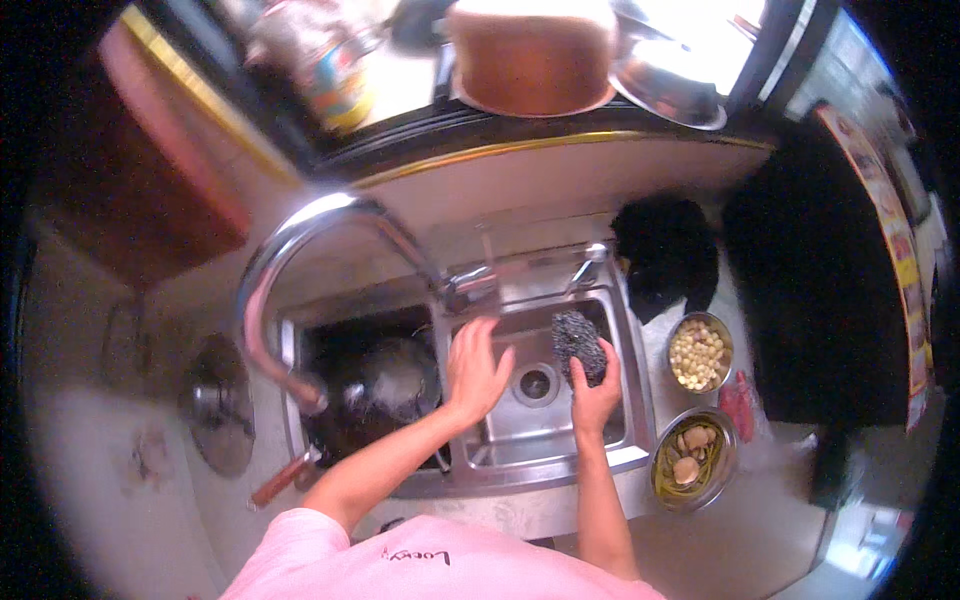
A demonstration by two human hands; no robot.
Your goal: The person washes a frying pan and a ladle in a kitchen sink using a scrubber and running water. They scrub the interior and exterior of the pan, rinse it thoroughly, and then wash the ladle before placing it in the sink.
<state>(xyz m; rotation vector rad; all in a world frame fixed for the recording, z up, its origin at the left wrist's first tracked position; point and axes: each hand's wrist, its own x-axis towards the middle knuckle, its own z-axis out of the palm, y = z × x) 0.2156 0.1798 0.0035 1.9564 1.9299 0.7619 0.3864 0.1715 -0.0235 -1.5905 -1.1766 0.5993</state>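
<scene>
My right hand (596, 390) grips a dark grey, mesh-like scouring pad (576, 346) above the right basin of the stainless steel sink (536, 472). The round drain (535, 383) shows between my two hands. Over the divider and the left part of that basin, my left hand (476, 371) is spread with nothing in it. In the dark left basin lies a shiny rounded object (390, 382), too blurred to name. The chrome gooseneck faucet (262, 285) arches over to the left, its spout end above the left basin's edge.
Right of the sink stand a metal bowl of pale peeled cloves or chunks (700, 352) and a metal bowl of green strands with round pieces (691, 465). A wooden-handled tool (281, 480) lies at the lower left. A large pot (534, 64) sits on the ledge behind.
</scene>
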